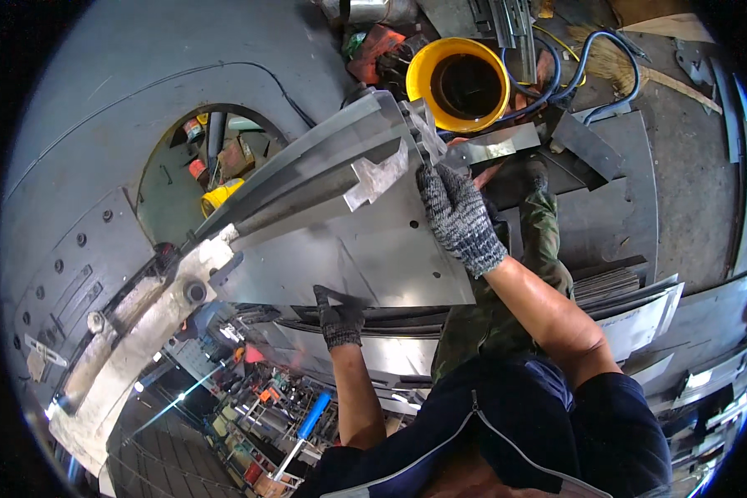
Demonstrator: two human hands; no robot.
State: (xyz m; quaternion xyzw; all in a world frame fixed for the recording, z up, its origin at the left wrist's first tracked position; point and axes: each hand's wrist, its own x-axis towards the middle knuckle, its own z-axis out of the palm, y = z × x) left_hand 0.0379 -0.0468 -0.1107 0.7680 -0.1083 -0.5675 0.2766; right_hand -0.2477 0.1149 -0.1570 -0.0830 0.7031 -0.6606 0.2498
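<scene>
A flat grey metal sheet (340,257) with small holes near its right edge lies in front of me, its far part under the long metal bars of a machine. My left hand (340,319), in a dark knit glove, grips the sheet's near edge, some fingers hidden beneath it. My right hand (461,217), in a grey speckled knit glove, is closed at the sheet's right edge near the far corner; its fingertips are partly hidden. Just left of that hand, a notched, pale metal piece (378,176) rests over the sheet.
Left stands a large grey machine body (290,41) with a round opening and a worn pale arm (145,332). A yellow bucket (415,79) of dark liquid sits beyond my right hand. Blue hose (585,62), a straw broom (610,66) and stacked metal sheets (610,286) are at right.
</scene>
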